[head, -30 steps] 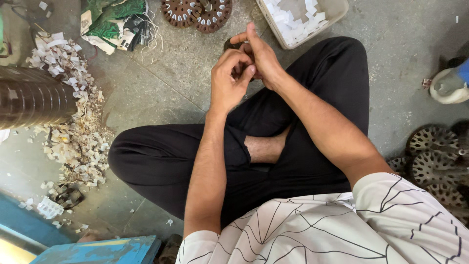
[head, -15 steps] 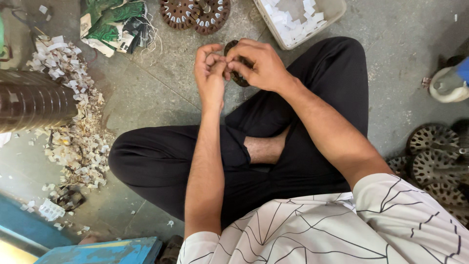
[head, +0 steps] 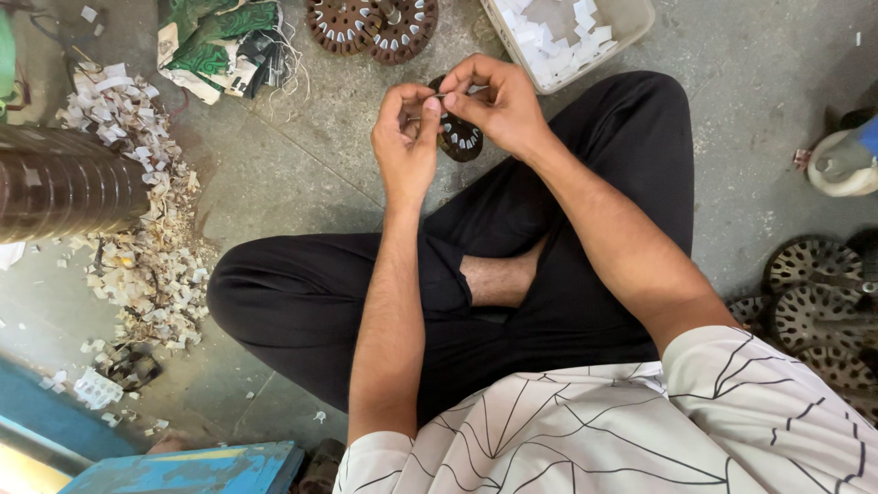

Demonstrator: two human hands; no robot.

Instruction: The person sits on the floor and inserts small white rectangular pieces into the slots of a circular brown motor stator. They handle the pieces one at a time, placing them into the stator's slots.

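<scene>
Left hand [head: 405,137] & right hand [head: 494,101] both pinch-closed on dark slotted disc [head: 459,137], maybe w/ paper strip.

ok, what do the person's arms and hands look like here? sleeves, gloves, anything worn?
Both arms are bare from above the elbow down. The left hand and right hand wear no gloves, and no rings, watch or bands are visible. The short sleeves belong to a white shirt with thin dark lines. No cables or markings show.
</scene>
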